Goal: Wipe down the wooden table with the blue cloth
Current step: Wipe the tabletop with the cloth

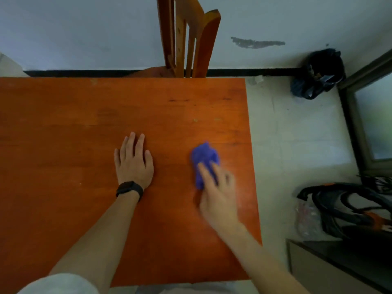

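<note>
We see the blue cloth [203, 154] bunched on the wooden table [84, 124], near its right edge. The right hand [218, 192], blurred, presses it with stretched fingers [204, 172] laid over its near half; the far half shows beyond the fingertips. The left hand [133, 164] lies flat on the wood, fingers straight, apart from the cloth.

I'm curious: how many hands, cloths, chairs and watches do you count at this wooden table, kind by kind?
Hands: 2 (left hand, right hand)
Blue cloth: 1
Chair: 1
Watch: 1
Total: 5
</note>
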